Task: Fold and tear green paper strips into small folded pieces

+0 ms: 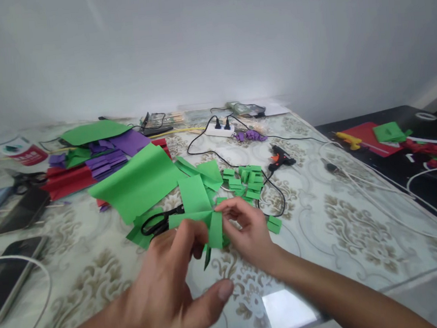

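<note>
Some creased green paper (217,231) is pinched in the right grip (249,233), left grip (175,280) released.

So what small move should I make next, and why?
Perhaps bring the thumb of your left hand up to the folded green paper: that thumb is spread clear of it, while your right hand pinches its edge.
</note>
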Available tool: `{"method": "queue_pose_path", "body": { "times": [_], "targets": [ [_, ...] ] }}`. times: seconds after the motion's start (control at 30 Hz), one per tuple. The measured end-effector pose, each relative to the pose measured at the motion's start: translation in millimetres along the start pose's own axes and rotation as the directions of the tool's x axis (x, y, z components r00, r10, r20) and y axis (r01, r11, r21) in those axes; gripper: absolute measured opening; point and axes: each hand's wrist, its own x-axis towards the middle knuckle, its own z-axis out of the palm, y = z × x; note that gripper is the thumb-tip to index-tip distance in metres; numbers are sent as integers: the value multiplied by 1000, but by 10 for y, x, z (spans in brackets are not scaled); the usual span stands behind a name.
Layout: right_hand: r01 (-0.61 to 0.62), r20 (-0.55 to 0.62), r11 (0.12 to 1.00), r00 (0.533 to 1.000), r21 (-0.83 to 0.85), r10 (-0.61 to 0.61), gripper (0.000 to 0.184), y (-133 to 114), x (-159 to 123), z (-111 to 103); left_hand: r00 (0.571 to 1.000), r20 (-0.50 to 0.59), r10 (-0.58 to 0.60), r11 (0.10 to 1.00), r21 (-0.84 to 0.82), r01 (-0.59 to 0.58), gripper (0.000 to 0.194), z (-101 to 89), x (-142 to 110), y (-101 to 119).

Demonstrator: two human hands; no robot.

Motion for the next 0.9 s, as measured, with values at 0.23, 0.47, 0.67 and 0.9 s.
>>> {"method": "queue_pose_path", "body": {
  "times": [0.23, 0.47, 0.67, 0.9],
  "targets": [
    [-105, -60, 993, 993, -50, 102, 5, -34, -3, 20, 969, -141, -201, 954, 195, 226, 28, 132, 68, -171],
    [-57, -114, 995, 992, -83, 48, 4, -49, -12, 49, 917, -241, -317, 947, -128, 293, 12, 232, 58, -351],
    [-75, -121, 995, 990, -59, 67, 5, -36, -3, 51, 924, -215, -316, 946, -147, 290, 12, 264, 41, -406],
    [120, -58, 971, 989, -208, -135, 11, -57, -106, 44, 975, -218, -52, 993, 95, 74, 13, 229, 69, -478]
  ]
}}
